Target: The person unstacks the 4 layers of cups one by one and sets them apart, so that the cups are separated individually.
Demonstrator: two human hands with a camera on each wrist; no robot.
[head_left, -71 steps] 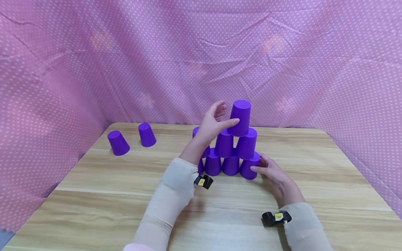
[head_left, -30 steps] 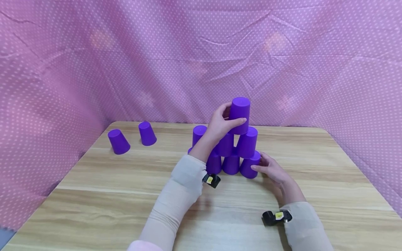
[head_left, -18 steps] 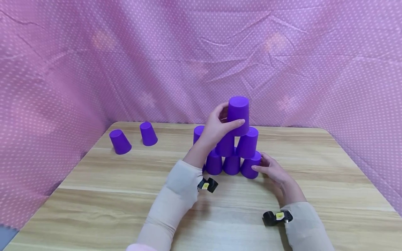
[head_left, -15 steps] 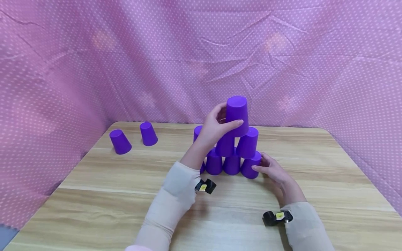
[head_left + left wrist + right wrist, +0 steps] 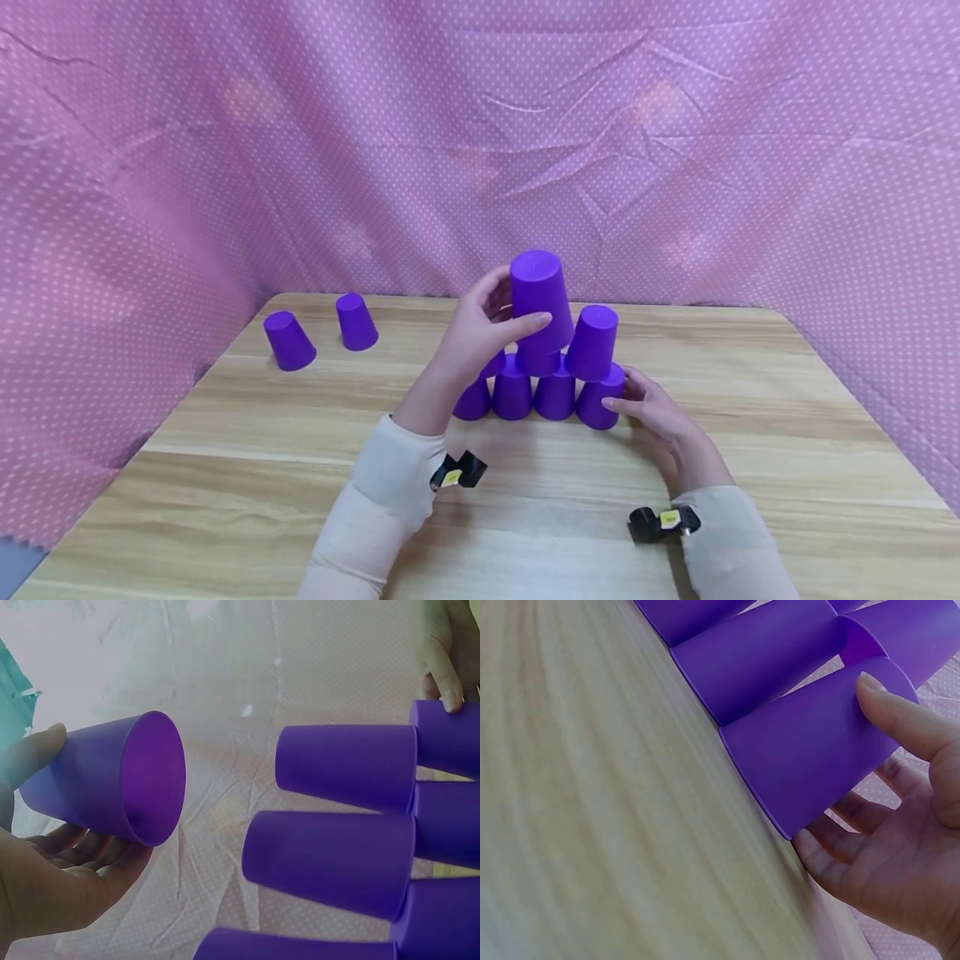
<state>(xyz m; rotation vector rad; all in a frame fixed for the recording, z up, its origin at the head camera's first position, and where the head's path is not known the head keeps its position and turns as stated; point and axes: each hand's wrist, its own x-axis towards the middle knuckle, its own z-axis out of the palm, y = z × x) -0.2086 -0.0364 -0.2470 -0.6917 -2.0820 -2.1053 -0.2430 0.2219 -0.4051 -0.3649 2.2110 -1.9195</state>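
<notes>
Above the stack (image 5: 556, 400), left hand (image 5: 474, 332) grips a cup (image 5: 540, 293) (inverted).

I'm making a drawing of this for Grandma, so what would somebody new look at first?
Probably the purple cup in the left hand, held up above the stacked cups. Next, maybe the right hand, touching the right-end cup of the bottom row. Then perhaps the pink cloth with white dots, hanging behind the wooden table.
</notes>
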